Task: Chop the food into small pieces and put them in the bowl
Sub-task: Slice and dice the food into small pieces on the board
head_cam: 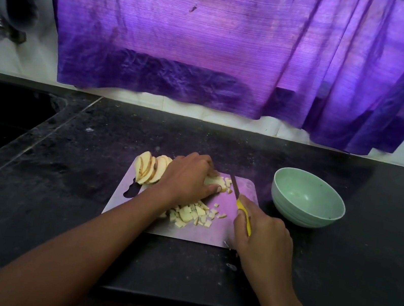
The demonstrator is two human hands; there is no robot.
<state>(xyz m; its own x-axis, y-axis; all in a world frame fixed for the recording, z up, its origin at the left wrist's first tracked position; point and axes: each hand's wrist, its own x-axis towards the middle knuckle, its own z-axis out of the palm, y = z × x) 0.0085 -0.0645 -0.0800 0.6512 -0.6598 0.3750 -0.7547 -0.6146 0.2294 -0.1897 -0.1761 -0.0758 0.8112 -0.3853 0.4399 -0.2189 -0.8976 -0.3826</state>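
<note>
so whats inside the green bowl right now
The pale green round bowl on the black counter shows only bare inner wall and a few dark specks; no chopped pieces. Its near rim hides a sliver of the inside.

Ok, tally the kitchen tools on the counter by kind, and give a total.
Knife, yellow handle, gripped by the right hand: 1
Cutting board: 1
Bowl, green, nothing visible inside: 1
Total: 3

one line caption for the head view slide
Left hand steadies slices, right hand holds yellow-handled knife; green bowl empty.
</note>
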